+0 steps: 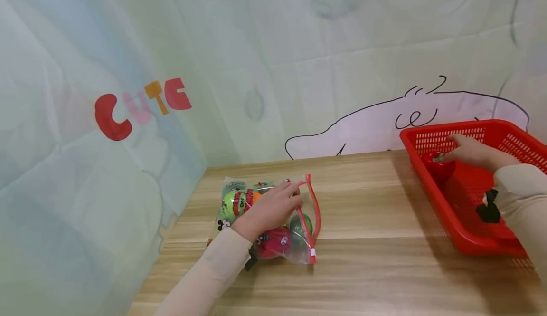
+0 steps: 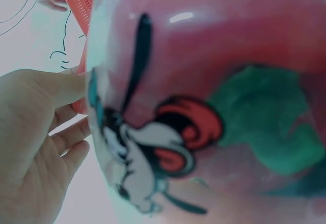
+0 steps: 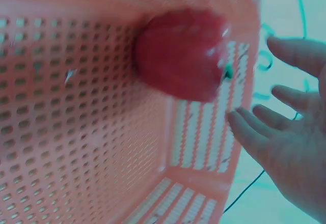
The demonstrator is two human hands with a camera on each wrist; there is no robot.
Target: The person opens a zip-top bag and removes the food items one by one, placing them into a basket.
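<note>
A clear zip bag point(image 1: 273, 249) with a red zip strip and cartoon prints lies on the table, with several toy vegetables or fruits inside. My left hand point(image 1: 273, 209) pinches its edge by the red strip; in the left wrist view the thumb and fingers point(image 2: 71, 89) meet at that edge. Inside the red basket point(image 1: 442, 206) sits a red bell pepper point(image 1: 438, 168) with a green stem. Above it is my right hand point(image 1: 472, 152). The right wrist view has the fingers point(image 3: 249, 124) spread and apart from the pepper point(image 3: 178, 56), holding nothing.
The basket has slotted, perforated walls and stands at the right of the wooden table point(image 1: 363, 221). A printed cloth point(image 1: 256, 69) hangs behind the table and along its left side. Bare wood lies between bag and basket.
</note>
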